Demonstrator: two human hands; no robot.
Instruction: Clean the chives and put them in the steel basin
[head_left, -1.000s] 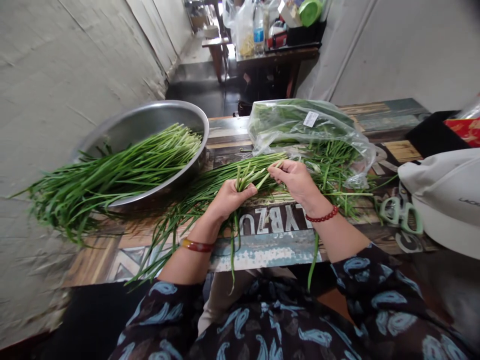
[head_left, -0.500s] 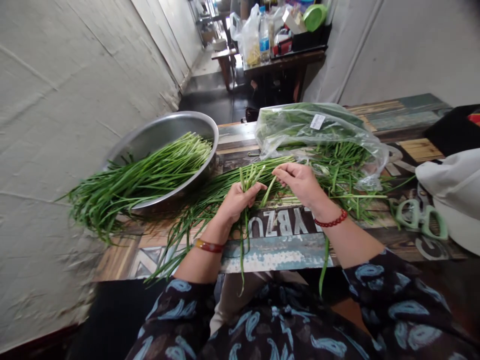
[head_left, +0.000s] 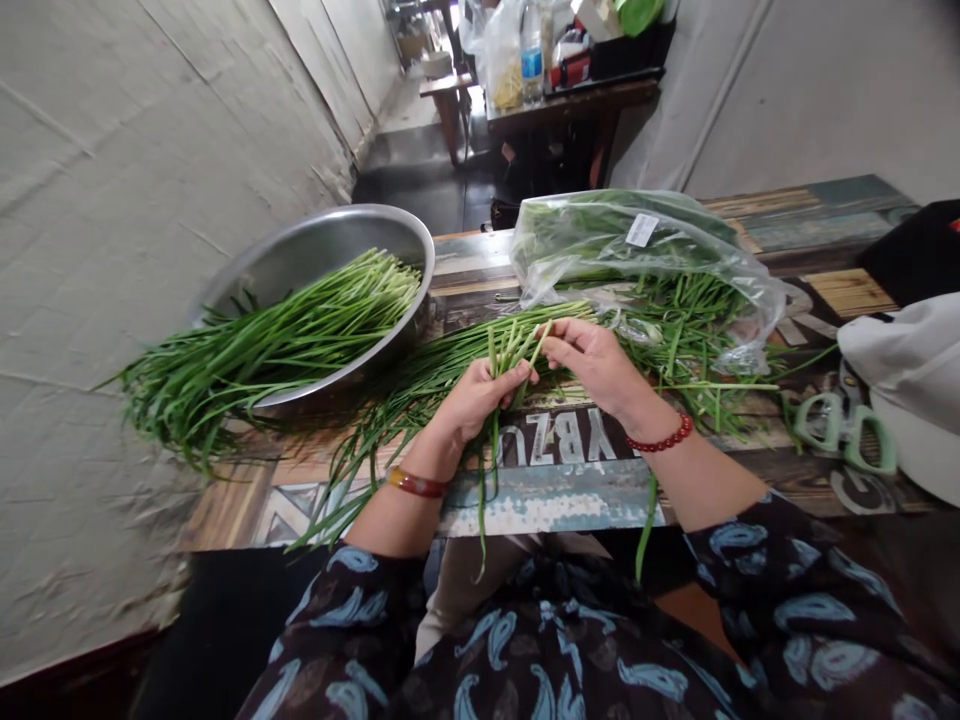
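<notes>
1. Patterned tabletop (head_left: 540, 510) fills the middle; beyond it, the water bottle (head_left: 532, 60) now has its top cut off by the frame edge.
2. The right hand (head_left: 589, 362) has brought a single stalk (head_left: 541, 343) in against the small bunch (head_left: 507, 345), pinching it between thumb and fingers.
3. The left hand (head_left: 481, 396) is closed around the bunch, whose pale ends poke up above the thumb.
4. The right fingertips are partly hidden; the cap (head_left: 911, 400) is cut off.

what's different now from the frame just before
The right hand has moved in toward the left hand, bringing its pale stalk, which hung apart, up against the left hand's bunch. Neither hand has visibly let go. The steel bowl, plastic bag and green-handled scissors stayed put; only the view shifted slightly.
</notes>
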